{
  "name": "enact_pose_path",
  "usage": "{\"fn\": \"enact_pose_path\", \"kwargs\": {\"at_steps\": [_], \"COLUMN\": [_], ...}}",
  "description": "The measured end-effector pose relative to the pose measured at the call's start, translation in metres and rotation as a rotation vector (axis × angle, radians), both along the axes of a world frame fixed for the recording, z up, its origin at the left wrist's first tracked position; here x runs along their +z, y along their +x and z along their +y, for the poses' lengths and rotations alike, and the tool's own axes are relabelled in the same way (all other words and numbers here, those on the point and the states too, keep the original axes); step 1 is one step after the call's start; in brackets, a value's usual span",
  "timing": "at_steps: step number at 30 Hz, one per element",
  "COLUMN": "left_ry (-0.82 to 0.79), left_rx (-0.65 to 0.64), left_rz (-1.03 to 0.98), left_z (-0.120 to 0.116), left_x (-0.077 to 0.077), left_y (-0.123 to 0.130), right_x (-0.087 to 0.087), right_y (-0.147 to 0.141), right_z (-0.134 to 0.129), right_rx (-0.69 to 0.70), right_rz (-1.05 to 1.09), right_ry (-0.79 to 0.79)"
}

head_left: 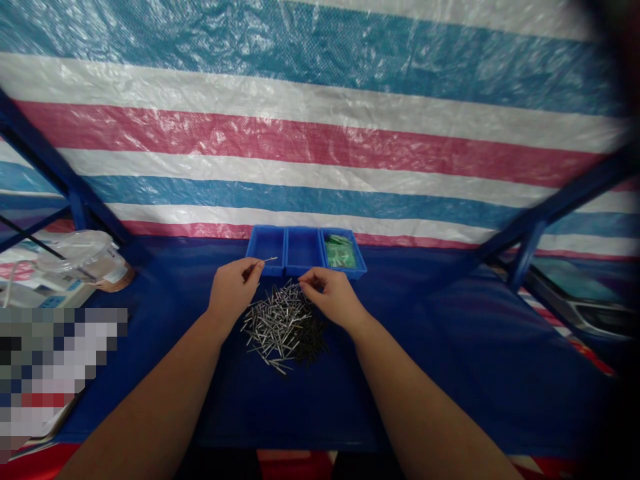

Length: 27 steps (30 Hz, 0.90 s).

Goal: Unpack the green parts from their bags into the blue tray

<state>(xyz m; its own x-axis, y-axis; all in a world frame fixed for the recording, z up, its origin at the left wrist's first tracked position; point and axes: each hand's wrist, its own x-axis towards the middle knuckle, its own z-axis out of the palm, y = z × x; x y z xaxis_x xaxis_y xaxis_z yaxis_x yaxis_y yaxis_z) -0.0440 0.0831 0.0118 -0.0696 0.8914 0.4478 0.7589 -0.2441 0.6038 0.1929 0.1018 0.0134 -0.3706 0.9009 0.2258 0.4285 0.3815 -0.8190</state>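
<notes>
A heap of thin metal rods [277, 323], silvery on the left and darker on the right, lies on the blue table. My left hand [234, 287] is above the heap's left edge, thumb and forefinger pinching one thin metal rod [271, 259] that points right, in front of the left blue bin [267, 231]. At the heap's upper right, the fingertips of my right hand [334, 297] are pressed together close to the rods. Whatever sits between them is too small to make out. The rods' exact kind is not clear.
Beside the left bin stand a middle blue bin [303, 233] and a right bin [361, 257] holding green packets [340, 252]. A clear plastic tub [95, 260] stands far left. Blue frame bars [525, 257] slant at both sides, before a striped plastic sheet [320, 140]. A grey device [595, 300] lies far right.
</notes>
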Motion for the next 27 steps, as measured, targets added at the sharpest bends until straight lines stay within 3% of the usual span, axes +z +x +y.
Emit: {"fn": "enact_pose_path", "kwargs": {"at_steps": [4, 7, 9, 13, 15, 21, 27], "left_ry": [-0.041, -0.041, -0.050, -0.086, -0.095, -0.066, -0.093], "left_rx": [0.074, 0.056, -0.046, -0.380, -0.459, -0.406, -0.473], "left_rz": [0.055, 0.021, -0.010, 0.011, 0.042, 0.046, 0.090], "left_z": [0.001, 0.000, -0.002, -0.006, -0.007, -0.006, -0.007], "left_x": [-0.003, -0.002, 0.001, 0.006, 0.006, 0.004, 0.006], "left_y": [-0.002, 0.000, 0.003, 0.010, 0.012, 0.010, 0.011], "right_x": [-0.002, -0.002, -0.002, -0.004, -0.005, -0.004, -0.006], "right_y": [0.000, 0.000, -0.001, -0.002, -0.002, -0.006, -0.010], "right_z": [0.000, 0.000, 0.000, 0.002, 0.003, 0.002, 0.002], "right_rx": [0.024, 0.021, 0.002, -0.016, 0.000, 0.058, 0.083], "right_rz": [-0.003, 0.004, 0.028, 0.137, 0.201, 0.276, 0.343], "right_ry": [-0.003, 0.000, 0.000, -0.043, -0.079, -0.196, -0.240]}}
